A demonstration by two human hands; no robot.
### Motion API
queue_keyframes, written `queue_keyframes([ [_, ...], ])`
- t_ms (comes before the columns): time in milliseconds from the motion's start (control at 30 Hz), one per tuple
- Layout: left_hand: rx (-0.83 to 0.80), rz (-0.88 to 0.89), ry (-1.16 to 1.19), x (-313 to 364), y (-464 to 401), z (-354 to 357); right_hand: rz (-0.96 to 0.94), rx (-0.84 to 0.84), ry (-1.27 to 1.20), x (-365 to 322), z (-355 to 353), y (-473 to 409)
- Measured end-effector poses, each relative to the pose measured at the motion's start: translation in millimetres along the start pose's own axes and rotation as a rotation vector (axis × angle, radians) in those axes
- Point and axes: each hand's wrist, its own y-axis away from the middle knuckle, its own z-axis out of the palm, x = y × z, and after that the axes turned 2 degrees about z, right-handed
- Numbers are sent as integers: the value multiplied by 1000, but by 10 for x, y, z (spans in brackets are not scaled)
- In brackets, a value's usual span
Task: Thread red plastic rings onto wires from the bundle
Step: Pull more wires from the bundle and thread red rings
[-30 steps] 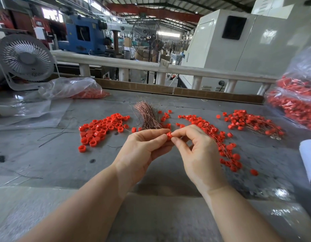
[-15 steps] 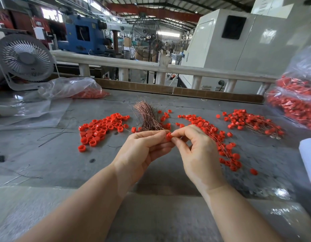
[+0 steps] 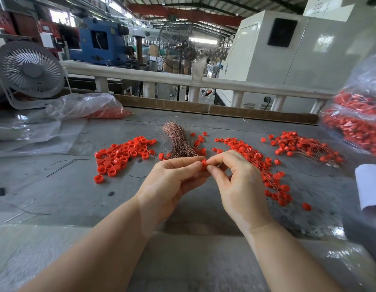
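— Above the table, what do the hands hold?
— Left hand and right hand both pinch one red ring, just in front of the wire bundle.
— Handling?
— Probably light, stiff, slippery; grip its rim. Any wire is too thin to see.

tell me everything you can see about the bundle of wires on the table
The wire bundle is a sheaf of many thin coppery-pink strands lying on the grey table, between two spreads of loose red rings. Its far end fans out loosely; its near end narrows and runs behind the left hand, so any grip on it is hidden.
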Motion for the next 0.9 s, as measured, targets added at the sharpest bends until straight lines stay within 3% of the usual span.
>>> queue_keyframes([
  [900, -20, -18, 37, -10, 3, 2, -9, 8, -11, -5, -5, 10],
])
